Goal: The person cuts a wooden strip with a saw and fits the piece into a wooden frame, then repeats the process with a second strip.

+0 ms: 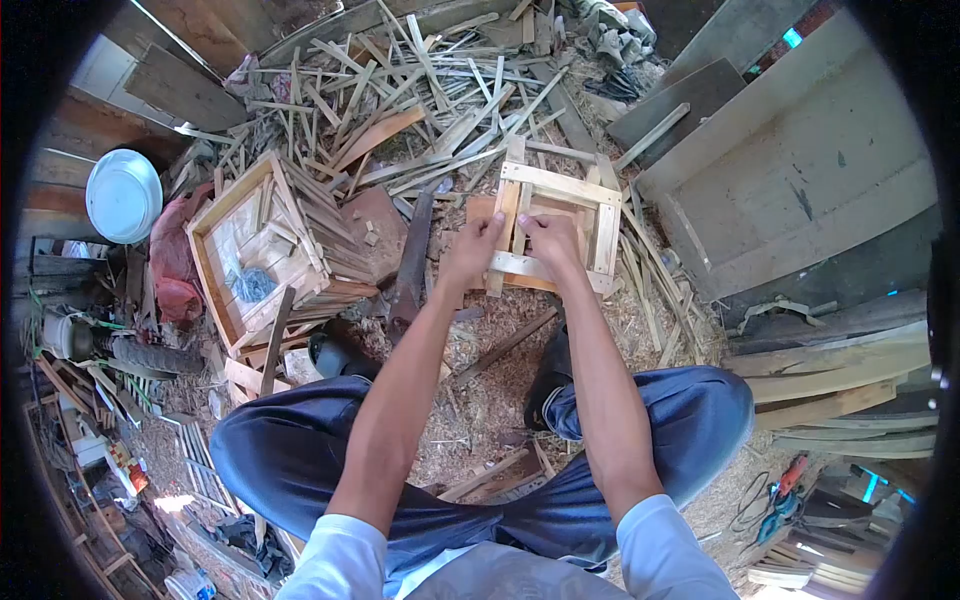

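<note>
A small wooden frame [560, 182] of pale slats, like a crate or stool frame, stands upright on the ground in front of me. My left hand [477, 245] is closed at its left side, gripping a wooden slat [509, 205] that runs along that side. On the other side of this slat, my right hand [552, 240] is closed, with its thumb against the inner edge and its fingers mostly hidden. A reddish-brown board [480, 209] shows behind the left hand. Left of the frame lies a handsaw [414, 245].
A wooden box [215, 275] with offcuts and a bundle of nails or wire [251, 284] stands to the left. Loose sticks [400, 90] are heaped ahead. Large panels [800, 160] lean at right, above stacked curved planks [850, 365]. A white basin [124, 196] hangs at far left.
</note>
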The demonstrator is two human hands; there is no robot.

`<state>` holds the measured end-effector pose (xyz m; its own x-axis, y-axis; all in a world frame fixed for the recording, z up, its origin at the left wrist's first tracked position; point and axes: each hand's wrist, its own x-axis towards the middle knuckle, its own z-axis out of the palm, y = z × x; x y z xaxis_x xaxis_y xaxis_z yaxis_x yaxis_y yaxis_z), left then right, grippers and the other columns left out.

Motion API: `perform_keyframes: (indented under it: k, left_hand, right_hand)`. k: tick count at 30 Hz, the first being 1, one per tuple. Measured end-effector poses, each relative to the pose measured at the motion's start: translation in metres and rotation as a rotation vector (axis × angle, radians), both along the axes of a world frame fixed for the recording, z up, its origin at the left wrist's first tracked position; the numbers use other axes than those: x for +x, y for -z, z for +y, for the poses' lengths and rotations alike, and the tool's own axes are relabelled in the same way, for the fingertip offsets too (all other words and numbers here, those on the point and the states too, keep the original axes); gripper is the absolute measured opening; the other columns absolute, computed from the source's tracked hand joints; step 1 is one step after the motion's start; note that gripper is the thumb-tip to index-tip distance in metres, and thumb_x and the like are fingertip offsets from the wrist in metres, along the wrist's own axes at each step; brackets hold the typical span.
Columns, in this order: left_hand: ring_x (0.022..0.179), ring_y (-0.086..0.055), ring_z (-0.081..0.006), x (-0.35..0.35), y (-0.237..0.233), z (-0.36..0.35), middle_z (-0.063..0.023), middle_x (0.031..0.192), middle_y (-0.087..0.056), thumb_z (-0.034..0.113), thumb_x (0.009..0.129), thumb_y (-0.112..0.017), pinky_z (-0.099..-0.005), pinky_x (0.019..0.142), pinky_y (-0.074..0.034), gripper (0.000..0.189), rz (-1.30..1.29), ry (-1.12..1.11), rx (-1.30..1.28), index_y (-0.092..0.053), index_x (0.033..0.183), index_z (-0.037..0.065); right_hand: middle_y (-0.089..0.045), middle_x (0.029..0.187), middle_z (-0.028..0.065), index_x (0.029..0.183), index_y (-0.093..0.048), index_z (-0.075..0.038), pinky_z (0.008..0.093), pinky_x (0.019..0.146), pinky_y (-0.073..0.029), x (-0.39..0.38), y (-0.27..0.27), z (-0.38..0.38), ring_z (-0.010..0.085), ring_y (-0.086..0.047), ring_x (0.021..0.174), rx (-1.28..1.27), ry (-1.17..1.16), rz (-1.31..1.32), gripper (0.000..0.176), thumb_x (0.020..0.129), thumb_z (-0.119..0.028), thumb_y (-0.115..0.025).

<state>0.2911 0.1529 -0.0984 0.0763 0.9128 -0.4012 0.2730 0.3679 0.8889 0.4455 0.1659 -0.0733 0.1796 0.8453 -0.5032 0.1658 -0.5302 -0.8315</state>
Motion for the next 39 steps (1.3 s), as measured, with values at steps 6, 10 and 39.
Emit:
perform_keyframes:
  k: [6,10,39]
  left_hand:
    - [0.091,-0.058,-0.0149,-0.003,0.020,0.000,-0.0100,0.105,-0.065,0.045,0.096,-0.056,-0.0310,0.083,-0.047,0.053,-0.258,-0.045,-0.078,-0.062,0.117,-0.004]
    - [0.093,-0.060,-0.0160,0.000,-0.031,0.003,-0.0117,0.105,-0.065,0.044,0.091,-0.063,-0.0309,0.083,-0.047,0.056,-0.218,-0.056,-0.127,-0.061,0.115,-0.006]
    - [0.100,-0.063,-0.0227,0.008,-0.013,0.006,-0.0188,0.113,-0.063,0.046,0.081,-0.075,-0.0366,0.087,-0.052,0.074,-0.374,-0.083,-0.212,-0.052,0.128,-0.006]
  right_hand:
    - [-0.067,0.070,0.0136,0.087,-0.073,0.000,0.0386,0.066,-0.051,0.007,-0.017,-0.006,0.0210,-0.066,0.066,0.023,-0.283,-0.123,0.031,0.079,-0.030,-0.074]
    - [-0.069,0.077,0.0179,0.090,-0.074,-0.004,0.0411,0.070,-0.051,0.000,-0.050,-0.021,0.0312,-0.068,0.074,-0.046,-0.403,-0.487,0.032,0.080,-0.034,-0.072]
    - [-0.069,0.100,0.0181,0.107,-0.067,0.009,0.0319,0.085,-0.049,-0.006,-0.032,-0.033,0.0222,-0.065,0.092,-0.145,-0.019,-0.147,0.041,0.076,-0.016,-0.080]
